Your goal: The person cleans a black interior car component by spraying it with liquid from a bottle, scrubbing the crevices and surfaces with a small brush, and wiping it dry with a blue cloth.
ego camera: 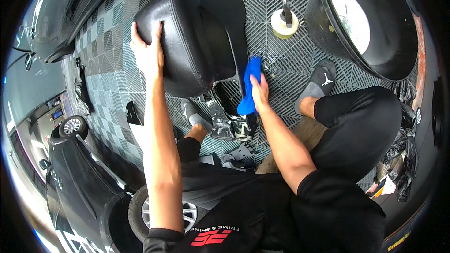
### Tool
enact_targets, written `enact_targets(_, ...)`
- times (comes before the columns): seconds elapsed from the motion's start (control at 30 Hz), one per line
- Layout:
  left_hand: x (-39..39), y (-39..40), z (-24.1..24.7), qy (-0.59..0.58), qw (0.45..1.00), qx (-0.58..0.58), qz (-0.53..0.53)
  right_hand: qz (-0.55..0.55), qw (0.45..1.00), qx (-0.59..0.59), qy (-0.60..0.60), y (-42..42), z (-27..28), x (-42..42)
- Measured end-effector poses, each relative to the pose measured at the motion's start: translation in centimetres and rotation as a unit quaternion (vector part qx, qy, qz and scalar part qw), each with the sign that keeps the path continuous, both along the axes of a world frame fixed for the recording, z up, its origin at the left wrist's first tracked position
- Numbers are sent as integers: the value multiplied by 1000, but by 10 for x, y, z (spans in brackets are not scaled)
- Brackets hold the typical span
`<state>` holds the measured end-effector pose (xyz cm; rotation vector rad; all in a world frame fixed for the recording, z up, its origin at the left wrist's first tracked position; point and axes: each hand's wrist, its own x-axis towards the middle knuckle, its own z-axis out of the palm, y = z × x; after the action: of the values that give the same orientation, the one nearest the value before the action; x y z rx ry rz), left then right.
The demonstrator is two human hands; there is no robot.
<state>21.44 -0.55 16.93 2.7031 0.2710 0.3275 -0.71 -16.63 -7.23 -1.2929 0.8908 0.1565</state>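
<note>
A black leather car centre console (pixel 190 42) with a stitched padded armrest stands tilted on the floor before me. My left hand (pixel 149 51) grips the padded end, thumb and fingers spread over the leather. The console's lower end is an open plastic frame (pixel 232 130) with pale smears on it. In my right hand (pixel 259 91) is a bunched blue cloth (pixel 250 88), pressed along the console's right side. Part of the cloth hides that edge. Some of my left fingertips are out of sight.
A spray bottle (pixel 284 24) with yellowish liquid stands right of the console. Beyond it is a large black round tub (pixel 383 24). Dark cars (pixel 84 182) line the left side of the grid-tiled floor (pixel 109 52). Black plastic bags (pixel 404 154) lie at right.
</note>
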Motion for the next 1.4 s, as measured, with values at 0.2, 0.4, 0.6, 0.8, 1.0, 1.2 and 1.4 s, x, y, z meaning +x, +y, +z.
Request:
enact_targets(0.2, 0, 0, 0, 0, 1000, 8, 4, 39, 999, -14, -22, -20, -13, 100)
enact_targets(0.4, 1, -1, 2, 17, 1000, 19, 17, 53, 997, -37, 45, 18, -2, -46)
enact_targets(0.6, -1, 2, 1, 8, 1000, 8, -9, 79, 986, 34, 145, 26, 18, -80)
enact_targets(0.8, -1, 5, -3, 5, 1000, 2, -1, 36, 998, -36, 42, 19, -11, -14)
enact_targets(1.0, 1, 6, 2, -8, 1000, -14, -17, 103, 952, -48, 285, 51, -9, -138)
enact_targets(1.2, -8, -11, 16, -19, 1000, 7, -18, 134, 959, -10, 251, 39, 2, -127)
enact_targets(1.4, -11, -16, 22, -10, 1000, -23, -10, 49, 994, 47, 89, 31, -19, -96)
